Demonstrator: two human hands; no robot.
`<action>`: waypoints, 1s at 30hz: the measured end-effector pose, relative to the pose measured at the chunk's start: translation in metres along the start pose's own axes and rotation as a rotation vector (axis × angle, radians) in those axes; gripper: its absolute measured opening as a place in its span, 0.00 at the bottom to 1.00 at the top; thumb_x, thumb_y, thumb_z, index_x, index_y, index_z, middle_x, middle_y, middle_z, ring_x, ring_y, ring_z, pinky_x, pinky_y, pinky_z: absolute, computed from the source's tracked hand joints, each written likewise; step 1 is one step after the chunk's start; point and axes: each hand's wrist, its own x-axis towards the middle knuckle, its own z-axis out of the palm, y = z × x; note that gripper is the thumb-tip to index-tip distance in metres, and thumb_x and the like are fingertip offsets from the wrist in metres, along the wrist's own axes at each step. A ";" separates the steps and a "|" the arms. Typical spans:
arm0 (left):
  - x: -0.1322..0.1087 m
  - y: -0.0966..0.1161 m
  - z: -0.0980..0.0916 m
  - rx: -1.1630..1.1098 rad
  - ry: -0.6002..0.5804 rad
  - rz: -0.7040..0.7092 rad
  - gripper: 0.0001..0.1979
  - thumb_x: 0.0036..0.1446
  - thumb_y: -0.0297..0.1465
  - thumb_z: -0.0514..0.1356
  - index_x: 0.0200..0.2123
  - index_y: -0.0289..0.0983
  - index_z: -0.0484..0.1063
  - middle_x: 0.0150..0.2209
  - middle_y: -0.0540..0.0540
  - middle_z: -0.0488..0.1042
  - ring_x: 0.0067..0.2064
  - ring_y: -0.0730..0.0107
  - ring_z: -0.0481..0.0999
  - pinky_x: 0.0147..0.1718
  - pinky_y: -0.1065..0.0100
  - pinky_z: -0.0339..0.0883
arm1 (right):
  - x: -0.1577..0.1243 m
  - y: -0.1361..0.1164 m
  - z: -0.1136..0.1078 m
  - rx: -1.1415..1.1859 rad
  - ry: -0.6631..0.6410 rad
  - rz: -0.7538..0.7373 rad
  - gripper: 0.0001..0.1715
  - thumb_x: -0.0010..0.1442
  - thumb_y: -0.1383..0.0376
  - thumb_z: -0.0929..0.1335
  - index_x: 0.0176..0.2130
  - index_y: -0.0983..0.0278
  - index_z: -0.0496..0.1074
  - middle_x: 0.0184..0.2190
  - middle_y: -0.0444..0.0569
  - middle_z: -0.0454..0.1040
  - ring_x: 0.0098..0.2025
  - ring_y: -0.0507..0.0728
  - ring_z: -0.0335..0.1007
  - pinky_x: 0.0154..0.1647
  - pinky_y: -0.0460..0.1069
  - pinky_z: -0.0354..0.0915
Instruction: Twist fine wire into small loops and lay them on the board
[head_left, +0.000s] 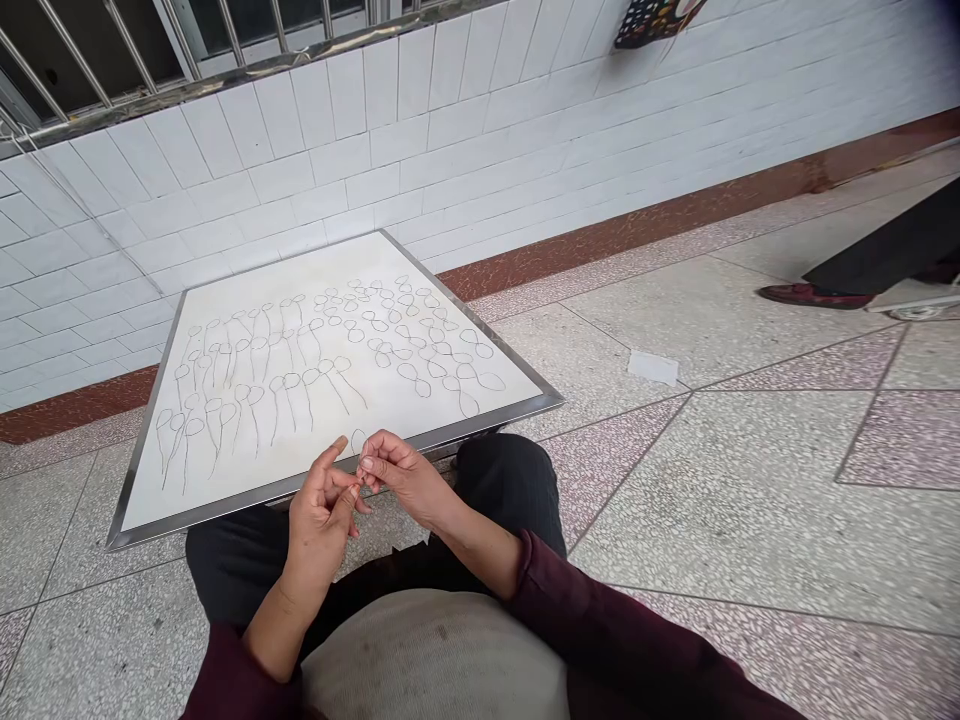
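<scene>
Over the near edge of a white table [375,420], my two hands meet fingertip to fingertip. A thin dark wire loop [358,436] rises above the fingers. My right hand [401,470] pinches the base of that loop between thumb and forefinger. My left hand [321,505] closes its thumb against a finger just below, at what seems to be the same wire; its forefinger points up. On the tabletop lie rows of bent wires: single loops with long tails [257,345] to the left, figure-eight shapes [412,378] to the right.
A tiled wall [420,120] with a barred window [225,35] borders the table's far side. My knees [514,480] are under the near edge. On the floor at right lies a white paper piece [652,367]. Farther right is another person's dark-trousered leg and shoe [817,295].
</scene>
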 end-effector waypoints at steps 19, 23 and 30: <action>-0.004 -0.005 -0.003 -0.005 -0.050 0.027 0.29 0.60 0.37 0.59 0.63 0.42 0.57 0.42 0.42 0.75 0.30 0.70 0.75 0.21 0.73 0.68 | 0.002 -0.005 -0.009 0.089 0.093 -0.052 0.13 0.55 0.57 0.74 0.33 0.61 0.68 0.28 0.40 0.70 0.27 0.48 0.64 0.32 0.46 0.62; -0.005 -0.003 -0.002 -0.023 -0.011 0.023 0.29 0.59 0.34 0.60 0.63 0.43 0.59 0.40 0.43 0.75 0.30 0.71 0.74 0.20 0.73 0.68 | -0.001 -0.003 -0.005 0.070 0.079 -0.026 0.13 0.56 0.57 0.73 0.36 0.60 0.68 0.29 0.41 0.69 0.29 0.49 0.65 0.32 0.47 0.63; -0.006 -0.001 0.000 -0.033 0.049 0.003 0.29 0.56 0.31 0.63 0.61 0.43 0.63 0.39 0.45 0.75 0.31 0.70 0.76 0.22 0.73 0.70 | -0.003 -0.001 -0.001 -0.069 0.023 -0.044 0.13 0.57 0.56 0.72 0.35 0.61 0.67 0.29 0.41 0.71 0.29 0.50 0.65 0.33 0.48 0.63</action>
